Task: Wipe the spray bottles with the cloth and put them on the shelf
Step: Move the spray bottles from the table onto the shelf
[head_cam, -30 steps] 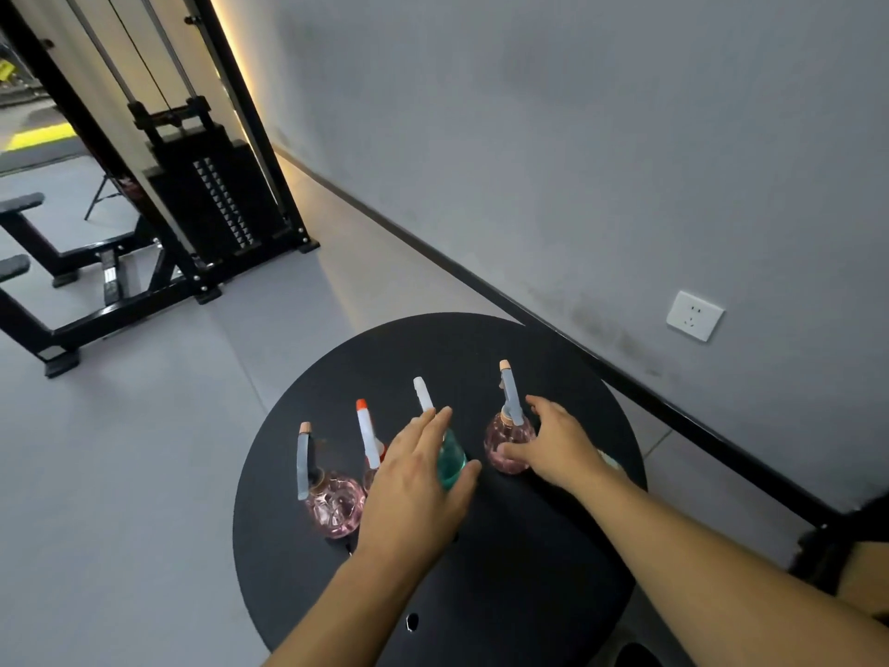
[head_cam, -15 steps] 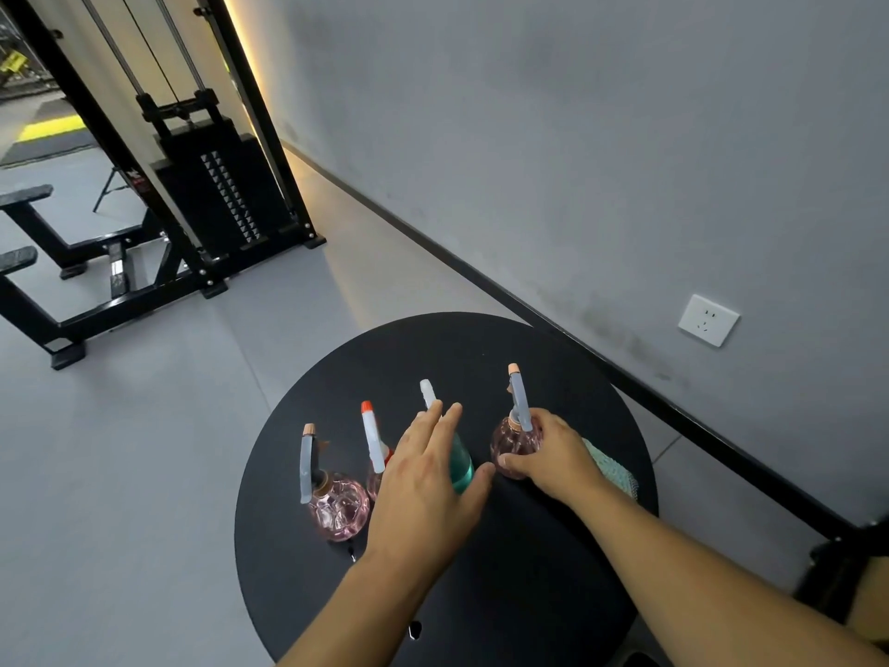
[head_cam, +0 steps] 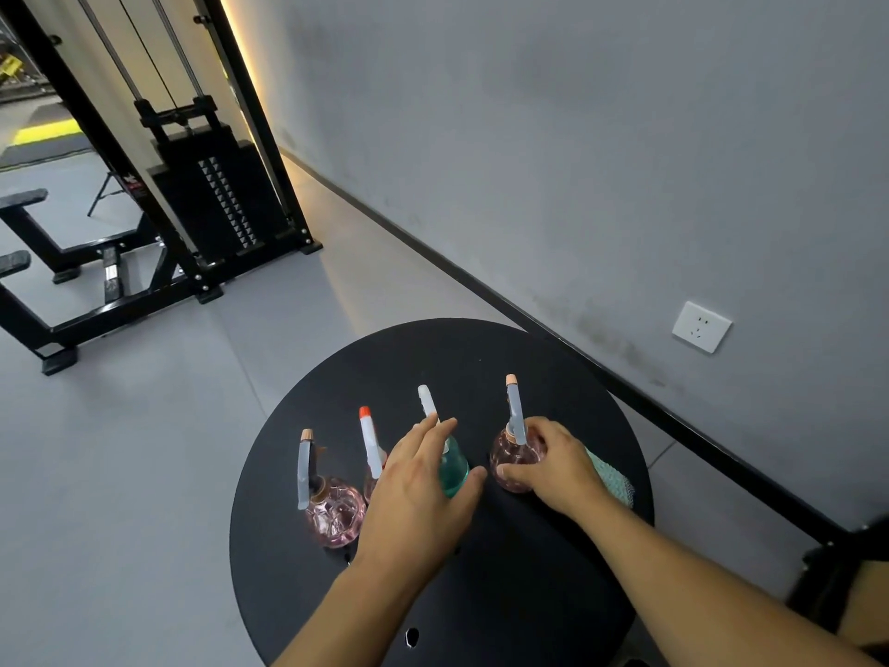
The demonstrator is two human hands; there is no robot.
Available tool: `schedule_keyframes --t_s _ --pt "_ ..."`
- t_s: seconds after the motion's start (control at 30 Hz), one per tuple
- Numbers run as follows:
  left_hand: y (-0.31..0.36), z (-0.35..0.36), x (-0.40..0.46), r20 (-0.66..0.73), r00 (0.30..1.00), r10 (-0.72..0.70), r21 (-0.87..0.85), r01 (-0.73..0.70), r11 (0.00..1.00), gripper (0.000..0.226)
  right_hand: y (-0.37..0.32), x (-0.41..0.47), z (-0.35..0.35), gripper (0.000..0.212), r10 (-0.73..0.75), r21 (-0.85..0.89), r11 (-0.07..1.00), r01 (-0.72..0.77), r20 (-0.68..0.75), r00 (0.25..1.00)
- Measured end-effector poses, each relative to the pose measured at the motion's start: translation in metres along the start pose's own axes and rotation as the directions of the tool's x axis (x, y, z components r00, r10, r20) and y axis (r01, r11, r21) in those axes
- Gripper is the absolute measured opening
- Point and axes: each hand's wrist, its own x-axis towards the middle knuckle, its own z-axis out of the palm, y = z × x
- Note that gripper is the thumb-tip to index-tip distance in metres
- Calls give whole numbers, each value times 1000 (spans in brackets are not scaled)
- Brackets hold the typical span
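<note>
Both hands forward, left (head_cam: 413,493) extended, right (head_cam: 558,466) curled

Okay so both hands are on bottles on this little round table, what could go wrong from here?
1. The four bottles stand close together. The left hand around the teal spray bottle could knock the red-tipped spray bottle beside it.
2. The right hand grips the right pink spray bottle; its tall trigger head may make it tip if lifted carelessly.
3. The green cloth lies near the black round table edge and could get brushed off.
</note>
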Motion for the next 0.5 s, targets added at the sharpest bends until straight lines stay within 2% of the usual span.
schedule_keyframes --t_s 0.5 --pt "32 -13 -10 -22 995 94 -45 -95 995 64 -58 -62 -89 61 -50 101 993 61 -112 992"
